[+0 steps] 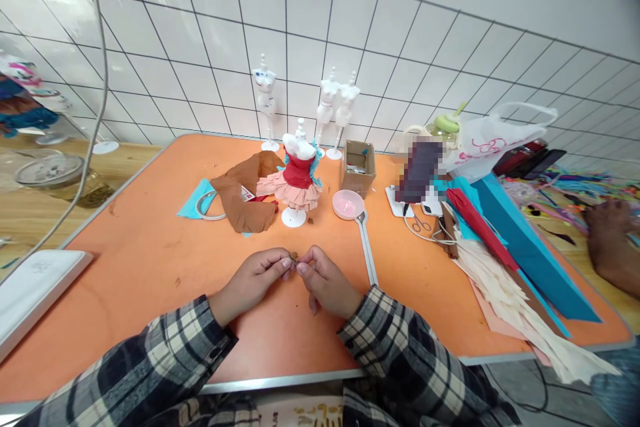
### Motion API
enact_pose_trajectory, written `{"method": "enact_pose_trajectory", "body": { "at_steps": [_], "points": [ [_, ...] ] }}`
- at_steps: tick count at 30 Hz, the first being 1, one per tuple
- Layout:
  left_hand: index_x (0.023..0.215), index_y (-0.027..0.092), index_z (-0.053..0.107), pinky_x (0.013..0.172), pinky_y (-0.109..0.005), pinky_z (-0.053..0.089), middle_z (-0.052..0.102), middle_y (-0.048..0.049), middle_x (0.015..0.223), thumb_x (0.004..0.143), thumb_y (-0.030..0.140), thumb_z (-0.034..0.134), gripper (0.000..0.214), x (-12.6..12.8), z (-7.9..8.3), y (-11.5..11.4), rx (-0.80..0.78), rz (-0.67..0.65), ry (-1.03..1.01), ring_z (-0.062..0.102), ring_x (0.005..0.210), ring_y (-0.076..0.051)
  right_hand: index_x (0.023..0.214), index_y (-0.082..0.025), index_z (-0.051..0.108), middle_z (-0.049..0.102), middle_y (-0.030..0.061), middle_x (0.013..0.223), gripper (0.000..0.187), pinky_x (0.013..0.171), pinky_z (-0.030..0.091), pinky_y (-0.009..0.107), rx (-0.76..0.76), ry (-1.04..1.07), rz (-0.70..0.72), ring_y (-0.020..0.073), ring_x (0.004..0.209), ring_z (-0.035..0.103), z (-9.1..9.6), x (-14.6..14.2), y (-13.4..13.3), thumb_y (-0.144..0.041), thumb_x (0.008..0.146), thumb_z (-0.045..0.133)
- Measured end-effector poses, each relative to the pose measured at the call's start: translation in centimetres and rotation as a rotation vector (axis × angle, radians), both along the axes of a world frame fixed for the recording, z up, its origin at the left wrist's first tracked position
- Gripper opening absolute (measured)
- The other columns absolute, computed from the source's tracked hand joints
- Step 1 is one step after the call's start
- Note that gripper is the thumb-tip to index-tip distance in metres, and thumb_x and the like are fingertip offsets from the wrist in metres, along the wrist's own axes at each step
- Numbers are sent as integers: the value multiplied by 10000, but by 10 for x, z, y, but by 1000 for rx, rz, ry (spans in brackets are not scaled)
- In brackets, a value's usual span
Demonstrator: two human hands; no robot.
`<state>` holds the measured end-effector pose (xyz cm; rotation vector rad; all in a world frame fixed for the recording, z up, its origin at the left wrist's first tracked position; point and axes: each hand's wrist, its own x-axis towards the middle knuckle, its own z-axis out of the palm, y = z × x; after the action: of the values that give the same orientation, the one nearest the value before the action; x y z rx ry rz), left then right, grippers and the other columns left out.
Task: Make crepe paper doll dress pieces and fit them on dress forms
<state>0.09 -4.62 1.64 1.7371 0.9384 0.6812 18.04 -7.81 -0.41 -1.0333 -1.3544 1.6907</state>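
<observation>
Near the middle of the orange table, my left hand and my right hand meet fingertip to fingertip. Both pinch a tiny brown piece, perhaps paper; the fingers cover most of it. Just beyond them stands a small white dress form wearing a red bodice and a ruffled pink paper skirt, with blue frill at one side. Crumpled brown paper lies left of the form. To its right are a pink bowl and long metal tweezers.
Bare dress forms stand by the tiled wall. A cardboard box, scissors, coloured paper strips and a plastic bag occupy the right. A white device sits at the left edge. Another person's hand rests far right.
</observation>
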Motion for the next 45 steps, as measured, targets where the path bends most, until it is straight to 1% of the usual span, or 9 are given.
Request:
{"method": "enact_pose_trajectory", "body": {
  "at_steps": [6, 12, 16, 22, 27, 30, 35, 45],
  "points": [
    [642, 183, 478, 586, -227, 359, 449, 40, 620, 916, 376, 451, 336, -1, 0, -1, -2, 2, -9, 433, 600, -125, 891, -233, 364, 337, -132, 592, 267, 267, 407, 187, -21, 8, 12, 40, 318, 323, 0, -1, -1, -472, 896, 481],
    [635, 185, 470, 576, -227, 351, 437, 42, 612, 917, 385, 445, 347, 0, 1, -3, 8, 26, -13, 421, 589, -124, 887, -235, 363, 337, -134, 586, 270, 255, 381, 177, -34, 2, -20, 39, 307, 316, -1, -4, -3, -482, 899, 471],
    [638, 185, 480, 596, -229, 366, 457, 37, 620, 919, 389, 435, 351, 1, 2, -3, 9, 22, -10, 439, 604, -128, 883, -236, 363, 341, -131, 577, 266, 250, 366, 175, -43, -5, -27, 43, 298, 319, -3, -5, -4, -486, 908, 450],
    [664, 184, 507, 618, -238, 385, 483, 31, 623, 917, 411, 436, 347, 1, 1, -1, -17, 23, 10, 469, 621, -139, 870, -234, 367, 362, -127, 580, 268, 253, 355, 164, -44, -16, -32, 41, 306, 316, -9, -3, 1, -483, 912, 457],
    [692, 184, 510, 604, -236, 378, 459, 38, 630, 919, 400, 434, 322, 1, -1, 0, 8, 43, 24, 451, 614, -135, 932, -232, 387, 392, -126, 579, 286, 277, 383, 170, -45, 27, 9, 46, 314, 350, -15, 1, 6, -509, 916, 455],
    [711, 187, 509, 592, -232, 375, 455, 40, 636, 925, 390, 423, 307, 1, -2, 0, 27, 56, 34, 444, 611, -133, 951, -235, 381, 400, -134, 560, 311, 279, 398, 182, -62, 34, 17, 52, 298, 355, -13, 1, 7, -534, 909, 456],
    [728, 190, 509, 586, -228, 377, 451, 41, 643, 937, 391, 411, 306, 1, -4, 1, 51, 69, 73, 432, 610, -132, 930, -233, 369, 417, -138, 531, 353, 279, 398, 183, -81, 10, 18, 61, 288, 375, -7, 1, 6, -569, 886, 470],
    [710, 188, 498, 584, -228, 386, 453, 39, 639, 950, 389, 400, 328, 0, -6, 1, 48, 100, 77, 437, 602, -131, 935, -230, 392, 416, -131, 544, 318, 282, 395, 175, -78, 1, 11, 56, 298, 373, -8, 2, 5, -541, 911, 454]
  ]
}}
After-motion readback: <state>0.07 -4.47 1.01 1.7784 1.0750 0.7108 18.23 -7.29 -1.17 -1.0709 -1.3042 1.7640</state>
